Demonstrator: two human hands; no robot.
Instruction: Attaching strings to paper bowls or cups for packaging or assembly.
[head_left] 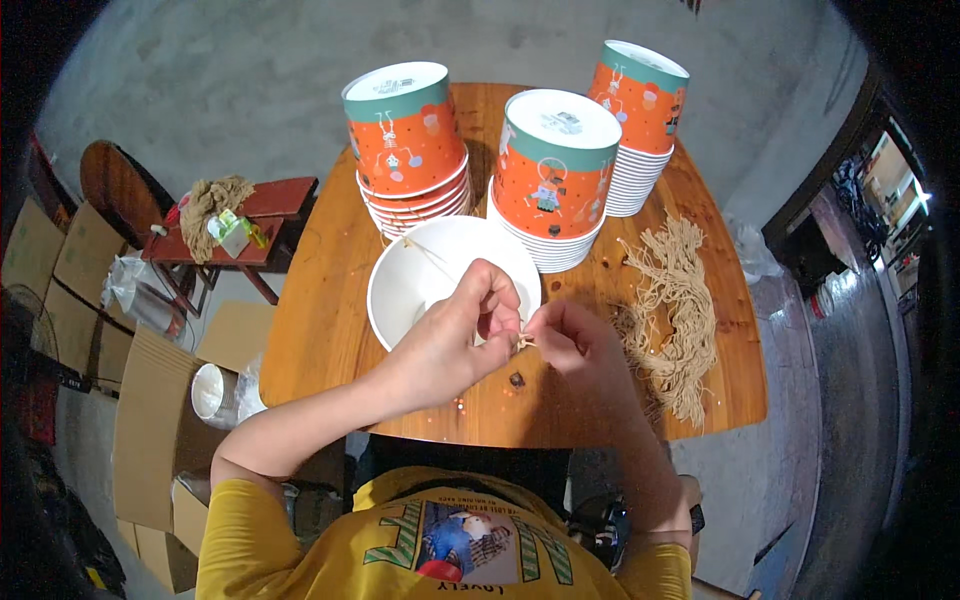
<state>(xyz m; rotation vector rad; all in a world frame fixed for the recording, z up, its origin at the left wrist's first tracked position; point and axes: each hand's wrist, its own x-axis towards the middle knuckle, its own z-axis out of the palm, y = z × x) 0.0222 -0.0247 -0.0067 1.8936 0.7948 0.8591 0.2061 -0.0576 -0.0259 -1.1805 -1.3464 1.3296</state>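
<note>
My left hand (pixel 462 335) and my right hand (pixel 572 342) meet over the near side of a white paper bucket (pixel 395 290), which lies open towards me on the wooden table. Both hands are closed, thumbs against fingers, pinching a thin beige string (pixel 430 257) between them. One length of it runs from my left hand up across the bucket's mouth to its far left rim. The exact shape of the string at my fingertips is too small to make out. On the table to the right of my right hand lies a loose bundle of beige strings (pixel 685 320).
Three upside-down stacks of orange and green paper buckets, left (pixel 405 150), middle (pixel 555 190) and right (pixel 640 110), stand beyond the hands on the wooden table (pixel 330 380). A low red bench (pixel 275 203) and an open cardboard box (pixel 150 430) are at the left.
</note>
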